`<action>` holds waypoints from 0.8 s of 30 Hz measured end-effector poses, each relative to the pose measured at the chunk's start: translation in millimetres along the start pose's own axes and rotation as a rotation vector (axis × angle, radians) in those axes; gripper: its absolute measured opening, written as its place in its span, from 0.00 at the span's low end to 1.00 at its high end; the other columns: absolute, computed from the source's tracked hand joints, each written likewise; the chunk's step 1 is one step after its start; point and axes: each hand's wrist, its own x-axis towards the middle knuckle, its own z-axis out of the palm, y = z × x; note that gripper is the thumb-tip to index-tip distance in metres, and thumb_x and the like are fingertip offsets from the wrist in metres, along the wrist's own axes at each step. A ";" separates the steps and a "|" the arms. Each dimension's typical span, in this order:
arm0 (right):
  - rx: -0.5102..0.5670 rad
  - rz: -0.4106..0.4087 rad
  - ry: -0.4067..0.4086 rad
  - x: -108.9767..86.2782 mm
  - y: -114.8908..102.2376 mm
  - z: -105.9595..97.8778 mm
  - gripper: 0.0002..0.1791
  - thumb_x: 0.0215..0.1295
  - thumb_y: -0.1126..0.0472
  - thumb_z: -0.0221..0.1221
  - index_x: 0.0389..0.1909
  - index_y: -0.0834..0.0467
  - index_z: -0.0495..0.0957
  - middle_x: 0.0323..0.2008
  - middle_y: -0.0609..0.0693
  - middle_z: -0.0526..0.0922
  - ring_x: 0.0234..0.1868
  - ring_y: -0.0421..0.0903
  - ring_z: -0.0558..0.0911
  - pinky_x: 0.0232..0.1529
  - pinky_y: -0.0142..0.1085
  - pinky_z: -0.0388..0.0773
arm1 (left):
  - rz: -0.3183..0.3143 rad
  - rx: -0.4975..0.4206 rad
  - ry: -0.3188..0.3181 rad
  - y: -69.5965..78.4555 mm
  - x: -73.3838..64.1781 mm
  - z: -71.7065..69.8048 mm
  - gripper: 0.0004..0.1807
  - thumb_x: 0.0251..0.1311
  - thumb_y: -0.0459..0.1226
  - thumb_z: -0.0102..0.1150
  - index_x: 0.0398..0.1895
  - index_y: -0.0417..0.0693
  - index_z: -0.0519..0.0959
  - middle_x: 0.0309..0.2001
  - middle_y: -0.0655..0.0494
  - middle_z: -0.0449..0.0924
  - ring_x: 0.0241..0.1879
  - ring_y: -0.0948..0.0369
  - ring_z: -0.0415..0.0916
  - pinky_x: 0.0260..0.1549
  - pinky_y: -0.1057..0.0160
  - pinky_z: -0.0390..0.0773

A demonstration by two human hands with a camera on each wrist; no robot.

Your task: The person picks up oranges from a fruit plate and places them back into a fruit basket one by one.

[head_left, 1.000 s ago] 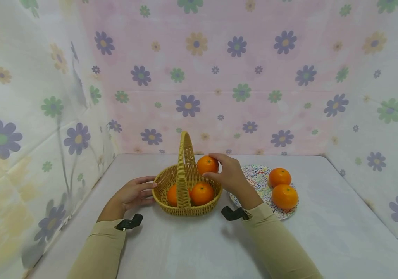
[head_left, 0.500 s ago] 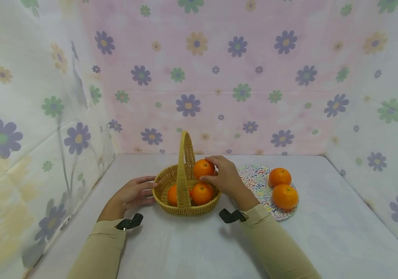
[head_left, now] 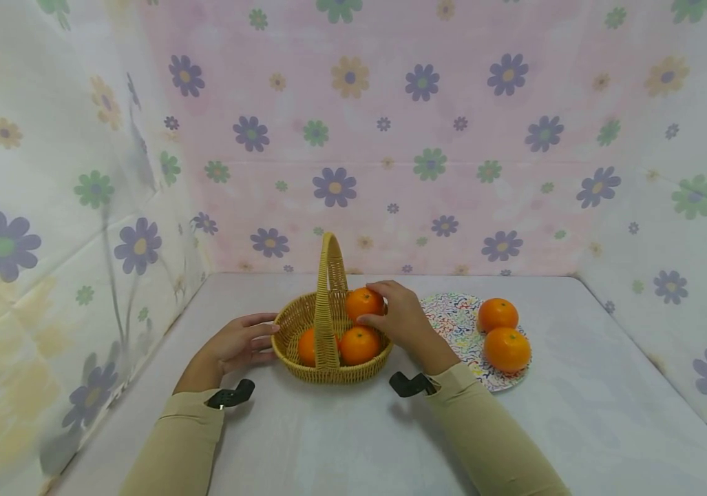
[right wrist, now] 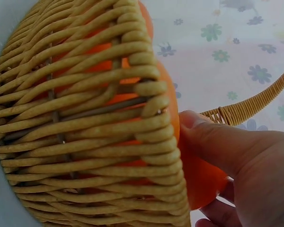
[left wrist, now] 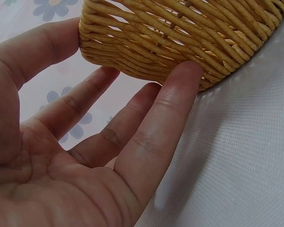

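A yellow wicker basket (head_left: 353,375) with a tall hoop handle stands on the table. My left hand (head_left: 238,344) touches its left side with spread, fairly straight fingertips; the left wrist view has these fingertips (left wrist: 182,78) against the weave (left wrist: 146,47). With thumb and fingers, my right hand (head_left: 412,320) grips an orange (head_left: 364,304) inside the right rim, toward the back. Just in front of it lies a second orange (head_left: 359,346); a third (head_left: 306,346) is partly hidden behind the handle. In the right wrist view, the thumb (right wrist: 213,139) presses the held orange (right wrist: 201,182) beyond the rim.
To the right, a round plate (head_left: 452,313) with a multicoloured squiggle pattern carries two oranges, one (head_left: 498,315) behind the other (head_left: 507,350). A white cloth covers the table (head_left: 328,441). Flower-printed sheets (head_left: 384,227) enclose the back and sides.
My right hand has moved slightly left and down, lowering the held orange into the back right of the basket. The left hand stays against the basket's side.
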 end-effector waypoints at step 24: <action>-0.061 0.054 -0.093 4.4 13.3 9.8 0.32 0.61 0.49 0.74 0.64 0.55 0.81 0.59 0.52 0.84 0.59 0.54 0.78 0.60 0.48 0.82 | 0.008 -0.025 0.004 -0.4 0.9 1.1 0.35 0.69 0.39 0.65 0.76 0.42 0.65 0.62 0.47 0.80 0.56 0.51 0.84 0.53 0.46 0.85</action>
